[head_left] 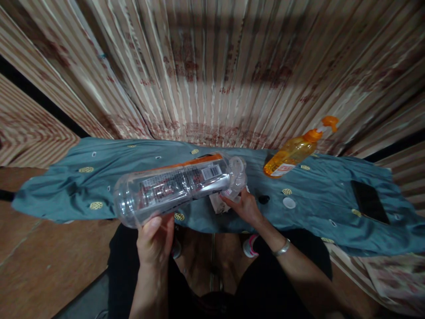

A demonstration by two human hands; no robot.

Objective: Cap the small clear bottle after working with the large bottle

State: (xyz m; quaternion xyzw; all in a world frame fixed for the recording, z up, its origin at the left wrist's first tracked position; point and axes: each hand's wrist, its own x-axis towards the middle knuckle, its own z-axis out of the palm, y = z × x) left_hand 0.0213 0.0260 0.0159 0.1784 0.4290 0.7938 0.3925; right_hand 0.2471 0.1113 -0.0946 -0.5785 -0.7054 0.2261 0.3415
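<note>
My left hand grips the base end of a large clear plastic bottle with a barcode label. The bottle lies almost level above the cloth, its neck pointing right. In my right hand is a small clear plastic bottle, held against the large bottle's neck. Whether liquid is passing between them cannot be made out. Under my right hand sits a small whitish object, partly hidden. Just right of that hand lie a black cap and a round white lid.
An orange pump bottle stands at the back right of the table with the blue-green cloth. A dark flat phone-like object rests near the right end. Behind the table hangs a striped curtain.
</note>
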